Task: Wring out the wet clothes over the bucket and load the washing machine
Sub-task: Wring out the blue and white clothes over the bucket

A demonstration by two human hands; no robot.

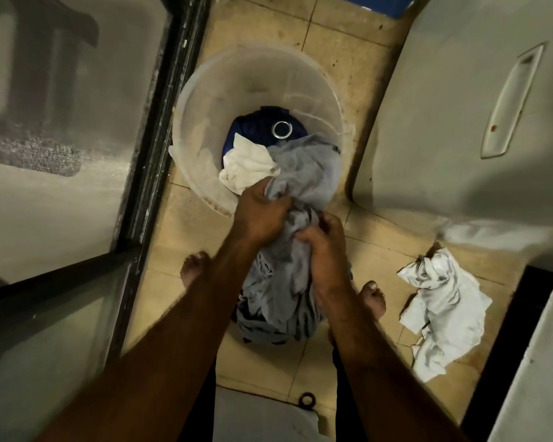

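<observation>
Head view: the left hand (259,215) and the right hand (323,247) both curl their fingers tightly into the grey garment (304,167). It drapes over the near rim of the translucent bucket (205,100), at 12 o'clock from the hands. A white cloth (441,314) lies on the floor at 4 o'clock.

Left hand (259,215), right hand (324,247), hairy forearms (179,314) all bare; bare left foot (194,269), right foot (372,301) flank the hands.

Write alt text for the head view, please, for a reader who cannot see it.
From above, the left hand and right hand both grip a grey cloth partly over a translucent bucket on a tiled floor. The bucket holds a white cloth and a dark blue item; a second pale cloth lies on the floor at right.
</observation>
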